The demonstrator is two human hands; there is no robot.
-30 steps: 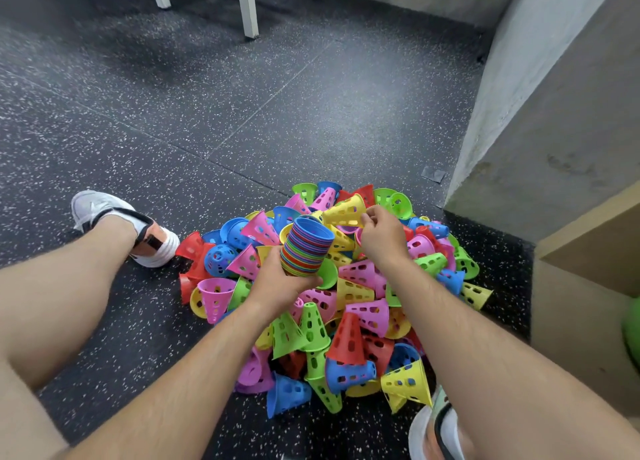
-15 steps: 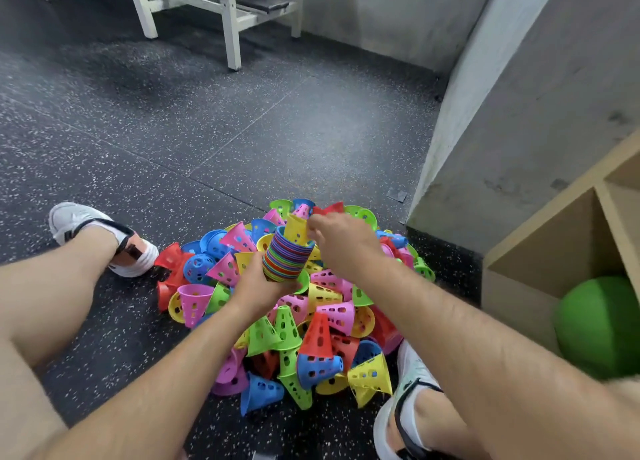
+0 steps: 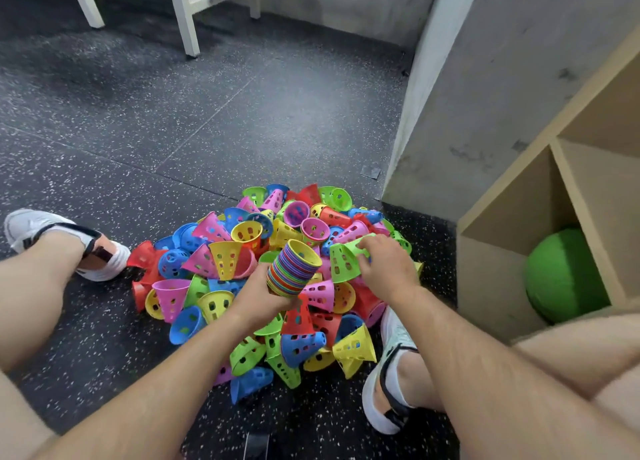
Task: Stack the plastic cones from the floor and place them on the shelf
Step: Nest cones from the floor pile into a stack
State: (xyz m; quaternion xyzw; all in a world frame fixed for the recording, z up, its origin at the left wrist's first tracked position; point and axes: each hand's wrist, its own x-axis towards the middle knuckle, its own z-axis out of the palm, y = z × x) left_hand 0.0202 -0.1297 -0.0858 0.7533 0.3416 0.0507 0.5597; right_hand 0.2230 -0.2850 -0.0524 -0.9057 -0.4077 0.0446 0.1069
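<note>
Speckled black rubber floor (image 3: 242,113), with a grey concrete wall (image 3: 485,96) rising at right. The person is seated with legs spread, the left shoe (image 3: 31,227) out to one side and the right shoe (image 3: 394,335) touching the near right edge of the heap.

Loose cone pile (image 3: 214,252): perforated plastic cones in pink, yellow, blue, red and green, tumbled on the floor between the feet and lying at all angles.

Stack of nested cones (image 3: 294,269): many colours banded together, with a yellow one at the open end. It is held above the middle of the pile and tilted, mouth facing up and away. The left hand (image 3: 258,295) grips its lower end from beneath, fingers curled round it.

The right hand (image 3: 384,269) pinches a green cone (image 3: 341,262) by the narrow end, thumb and fingers closed on it. The cone's wide mouth points toward the stack and sits just beside the stack's rim. Whether the two touch cannot be told.

A wooden cubby shelf (image 3: 502,217) stands at far right, near the pile, with a green ball (image 3: 561,276) in its lower compartment. The legs of a white bench frame (image 3: 183,16) show at top left, well apart from the cones.
</note>
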